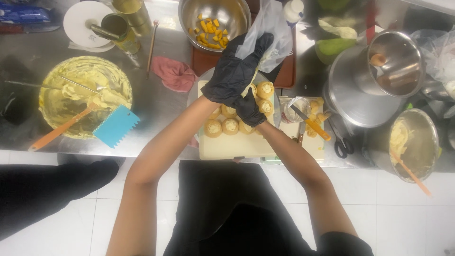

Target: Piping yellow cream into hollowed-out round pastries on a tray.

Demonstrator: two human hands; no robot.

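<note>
Both my hands wear black gloves. My left hand (235, 70) is closed around a clear piping bag (268, 33) and holds it upright over a group of small round pastry shells (231, 126) filled with pale cream. My right hand (250, 110) sits low beside the bag's tip, right against the pastries (265, 89); its fingers are curled and the tip itself is hidden. The pastries rest on a cream cutting board (237, 147) on the steel counter.
A big bowl of yellow cream (85, 95) with an orange spatula and a blue toothed scraper (116, 125) lies left. A steel bowl of orange fruit cubes (214, 19) stands behind. A jar, knife and scissors (341, 144) lie right, near steel pots (365, 90).
</note>
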